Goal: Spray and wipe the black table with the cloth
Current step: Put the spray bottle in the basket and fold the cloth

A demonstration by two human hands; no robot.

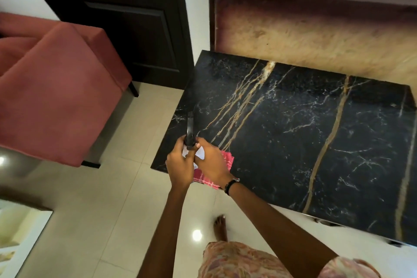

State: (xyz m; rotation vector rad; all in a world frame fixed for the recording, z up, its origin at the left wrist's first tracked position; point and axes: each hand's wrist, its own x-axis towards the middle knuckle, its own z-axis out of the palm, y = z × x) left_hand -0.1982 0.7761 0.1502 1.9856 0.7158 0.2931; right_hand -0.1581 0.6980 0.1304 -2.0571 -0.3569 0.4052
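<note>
Counter (304, 142): black marble top, gold and white veins, set against the tan wall panel (316, 36). Pink armchair (54, 88) well off the counter's left end, on pale floor tiles. Red checked cloth (226, 159) on the counter's near-left corner, partly under the hands. Left hand (179, 165) and right hand (211, 162) together above that corner, each grip curled round a white spray bottle (199, 153) with black nozzle.

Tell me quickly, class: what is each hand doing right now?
Left hand: curled round the spray bottle, holding it.
Right hand: also gripping the spray bottle near its black head, above the red cloth.
</note>
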